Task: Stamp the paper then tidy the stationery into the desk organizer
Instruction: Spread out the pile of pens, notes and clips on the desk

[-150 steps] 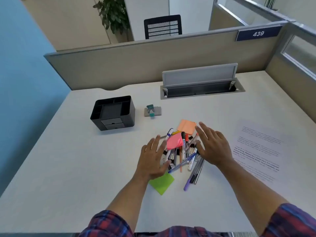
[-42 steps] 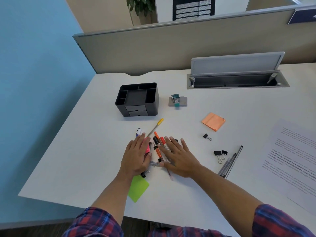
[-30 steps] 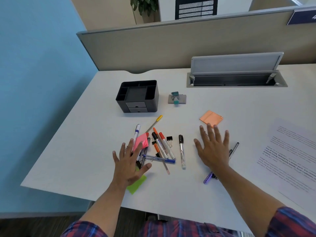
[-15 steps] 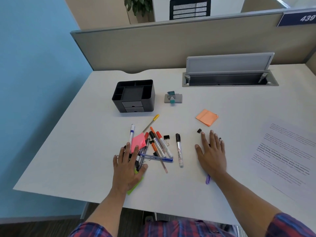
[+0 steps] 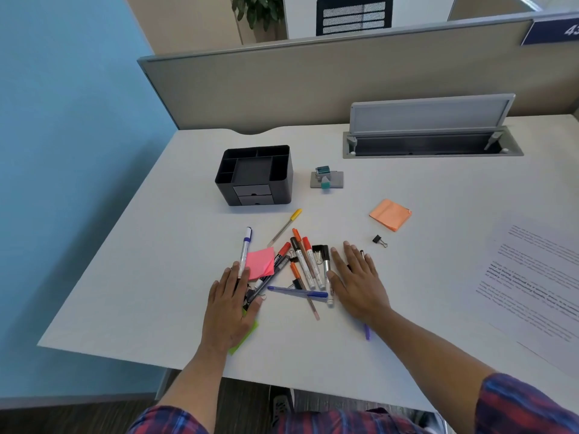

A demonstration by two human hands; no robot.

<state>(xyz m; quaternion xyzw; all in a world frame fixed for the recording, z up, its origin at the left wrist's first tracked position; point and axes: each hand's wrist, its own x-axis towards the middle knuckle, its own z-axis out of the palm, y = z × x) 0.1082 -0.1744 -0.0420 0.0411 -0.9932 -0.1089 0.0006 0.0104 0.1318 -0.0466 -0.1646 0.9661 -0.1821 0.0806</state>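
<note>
Pens and markers (image 5: pixel 305 264) lie scattered on the white desk (image 5: pixel 156 277) with a pink sticky pad (image 5: pixel 260 263) and binder clips. My left hand (image 5: pixel 230 308) lies flat on the left end of the pile, covering a green sticky pad (image 5: pixel 244 339). My right hand (image 5: pixel 360 283) lies flat over a few pens on the right; a purple pen tip (image 5: pixel 367 332) sticks out below it. The black desk organizer (image 5: pixel 255 175) stands behind the pile. A small teal stamp (image 5: pixel 326 178) sits on its grey pad to its right. The printed paper (image 5: pixel 539 277) lies at the right.
An orange sticky pad (image 5: pixel 390 214) and a lone binder clip (image 5: pixel 378 240) lie right of the pile. An open cable tray (image 5: pixel 432 145) with a raised lid sits at the back. A grey partition (image 5: pixel 313 83) borders the desk's far edge.
My right hand has slid left with the pens under it, toward the pile. My left hand has stayed on the pile's left end. The view has shifted to the left.
</note>
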